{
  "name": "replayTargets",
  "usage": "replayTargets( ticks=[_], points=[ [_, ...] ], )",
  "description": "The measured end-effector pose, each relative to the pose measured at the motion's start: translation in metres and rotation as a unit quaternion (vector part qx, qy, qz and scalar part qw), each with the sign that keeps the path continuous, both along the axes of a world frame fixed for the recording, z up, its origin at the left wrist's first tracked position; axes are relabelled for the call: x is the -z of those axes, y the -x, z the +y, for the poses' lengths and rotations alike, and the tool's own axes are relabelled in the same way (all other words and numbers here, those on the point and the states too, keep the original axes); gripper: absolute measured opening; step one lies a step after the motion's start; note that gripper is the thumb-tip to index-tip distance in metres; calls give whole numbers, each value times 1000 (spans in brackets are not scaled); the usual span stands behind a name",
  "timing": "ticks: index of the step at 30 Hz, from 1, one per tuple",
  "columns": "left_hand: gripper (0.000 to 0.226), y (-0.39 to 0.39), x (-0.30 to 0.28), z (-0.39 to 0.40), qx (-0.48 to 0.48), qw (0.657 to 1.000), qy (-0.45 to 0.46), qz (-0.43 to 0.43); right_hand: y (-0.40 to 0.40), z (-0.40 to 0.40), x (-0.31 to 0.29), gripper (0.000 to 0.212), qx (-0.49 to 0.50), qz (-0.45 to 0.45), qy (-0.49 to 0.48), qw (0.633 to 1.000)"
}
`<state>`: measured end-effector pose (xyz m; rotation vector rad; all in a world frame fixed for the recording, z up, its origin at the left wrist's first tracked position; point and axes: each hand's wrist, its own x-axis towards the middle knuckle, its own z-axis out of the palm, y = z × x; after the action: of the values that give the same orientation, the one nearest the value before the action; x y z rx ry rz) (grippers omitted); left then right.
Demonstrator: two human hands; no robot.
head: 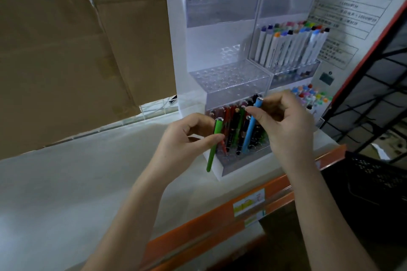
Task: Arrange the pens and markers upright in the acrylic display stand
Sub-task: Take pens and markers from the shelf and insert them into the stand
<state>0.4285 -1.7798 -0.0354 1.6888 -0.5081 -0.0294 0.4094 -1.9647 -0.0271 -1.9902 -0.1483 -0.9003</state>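
A tiered clear acrylic display stand (211,37) stands on a white shelf. Its lowest left tier holds several upright pens (235,125) in red, black and green. My left hand (187,136) pinches a green pen (214,145), which hangs in front of the stand's lower left corner. With my right hand (286,121) I grip a blue pen (251,127) near its top, its lower end down among the pens in the lowest tier. White markers with coloured caps (288,44) fill the upper right tier. More capped markers (310,97) sit lower right.
The middle left tier (229,76) shows rows of holes with nothing in them. Brown cardboard (66,50) leans behind the shelf at left. The shelf has an orange front rail (220,211). A black mesh basket (374,176) and a black wire rack (378,72) stand at right.
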Motion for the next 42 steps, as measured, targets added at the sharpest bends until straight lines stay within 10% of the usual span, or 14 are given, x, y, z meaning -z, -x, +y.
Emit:
replayTargets(
  ticks=[42],
  points=[
    [12, 9, 24, 2, -54, 997, 35, 41, -4, 14, 34, 21, 131, -13, 270, 954]
  ],
)
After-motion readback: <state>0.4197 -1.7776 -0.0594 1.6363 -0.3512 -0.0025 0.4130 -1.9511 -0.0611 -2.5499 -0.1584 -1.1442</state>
